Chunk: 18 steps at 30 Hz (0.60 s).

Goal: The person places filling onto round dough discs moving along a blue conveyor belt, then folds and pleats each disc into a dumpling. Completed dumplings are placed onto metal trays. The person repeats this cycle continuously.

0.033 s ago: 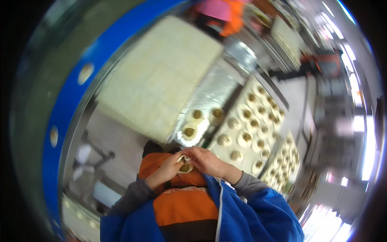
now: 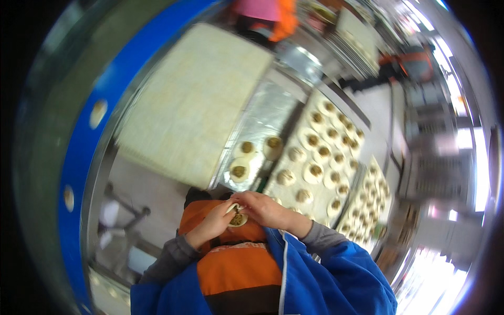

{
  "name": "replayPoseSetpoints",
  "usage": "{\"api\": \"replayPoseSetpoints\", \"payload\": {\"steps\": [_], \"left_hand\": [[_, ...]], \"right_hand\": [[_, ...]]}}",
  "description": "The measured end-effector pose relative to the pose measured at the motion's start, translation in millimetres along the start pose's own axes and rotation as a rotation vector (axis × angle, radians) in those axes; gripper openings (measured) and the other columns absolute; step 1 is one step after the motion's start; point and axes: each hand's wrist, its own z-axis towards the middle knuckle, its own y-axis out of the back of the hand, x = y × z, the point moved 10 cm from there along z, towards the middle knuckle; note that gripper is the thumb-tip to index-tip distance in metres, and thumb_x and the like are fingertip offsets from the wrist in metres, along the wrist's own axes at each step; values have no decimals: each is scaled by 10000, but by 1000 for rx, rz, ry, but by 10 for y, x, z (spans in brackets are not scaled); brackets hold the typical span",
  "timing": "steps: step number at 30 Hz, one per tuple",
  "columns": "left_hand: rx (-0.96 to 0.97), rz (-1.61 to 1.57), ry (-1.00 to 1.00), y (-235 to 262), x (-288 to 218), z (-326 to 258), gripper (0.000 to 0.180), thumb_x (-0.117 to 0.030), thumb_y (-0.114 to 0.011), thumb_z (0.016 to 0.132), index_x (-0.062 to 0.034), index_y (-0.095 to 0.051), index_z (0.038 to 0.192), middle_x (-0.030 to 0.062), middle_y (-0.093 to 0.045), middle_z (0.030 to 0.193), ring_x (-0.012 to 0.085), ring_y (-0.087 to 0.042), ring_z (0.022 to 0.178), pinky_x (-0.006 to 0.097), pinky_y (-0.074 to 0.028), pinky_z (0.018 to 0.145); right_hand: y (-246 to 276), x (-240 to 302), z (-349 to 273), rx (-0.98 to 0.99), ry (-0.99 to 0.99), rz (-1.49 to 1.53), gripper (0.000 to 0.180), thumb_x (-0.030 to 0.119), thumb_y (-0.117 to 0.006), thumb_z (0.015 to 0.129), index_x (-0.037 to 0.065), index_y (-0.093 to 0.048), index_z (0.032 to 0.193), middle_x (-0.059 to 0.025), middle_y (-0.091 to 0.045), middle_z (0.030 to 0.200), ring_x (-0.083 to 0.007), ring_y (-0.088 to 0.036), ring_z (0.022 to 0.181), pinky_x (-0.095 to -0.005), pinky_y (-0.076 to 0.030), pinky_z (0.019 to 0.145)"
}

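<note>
I see my left hand (image 2: pixel 212 227) cupped under a small round of dough (image 2: pixel 237 218) with dark filling in its middle, fingers curled up around it so it sits like a little bowl close to my chest. My right hand (image 2: pixel 268 209) comes over the top, fingertips closed on the near edge of the dough, which looks like a pinching grip to fold the rim over the filling. Just beyond the dough lies a metal tray (image 2: pixel 262 123) carrying three filled rounds (image 2: pixel 239 170), within easy reach of both hands. To the right of that tray, a second tray of filled rounds (image 2: pixel 315 157) stands in rows, and a further one (image 2: pixel 367 202) beside it. Left of the metal tray, a pale sheet (image 2: pixel 194 100) covers the worktop.
</note>
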Motion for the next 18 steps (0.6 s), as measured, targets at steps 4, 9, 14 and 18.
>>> {"api": "replayPoseSetpoints", "payload": {"steps": [4, 9, 14, 18], "left_hand": [[286, -14, 310, -488, 103, 61, 317, -79, -500, 994, 10, -536, 1296, 98, -629, 1155, 164, -571, 1125, 310, -464, 942], [515, 152, 235, -733, -108, 245, 351, -85, -471, 1023, -23, -488, 1367, 78, -598, 1222, 172, -574, 1133, 302, -471, 938], [517, -91, 237, -932, -256, 332, 387, -77, -441, 1049, -33, -423, 1432, 74, -544, 1309, 172, -539, 1184, 298, -447, 1000], [587, 282, 36, -976, -363, 369, 427, -37, -437, 1024, -2, -407, 1448, 91, -560, 1313, 170, -526, 1209, 293, -431, 1025]], "right_hand": [[41, 71, -569, -126, 34, -259, 272, 67, -647, 853, 19, -582, 1113, -156, -598, 968, -376, -608, 917, -443, -508, 797], [116, -141, -972, -372, -194, -30, 235, 90, -639, 872, 23, -591, 1093, -156, -589, 950, -379, -603, 901, -442, -504, 800], [264, -107, -1292, -577, -312, -223, 246, 88, -638, 881, 24, -574, 1110, -165, -583, 944, -379, -604, 894, -449, -506, 790], [340, -92, -1437, -699, -372, -93, 265, 69, -654, 853, 21, -571, 1100, -166, -582, 933, -363, -602, 885, -437, -507, 781]]}}
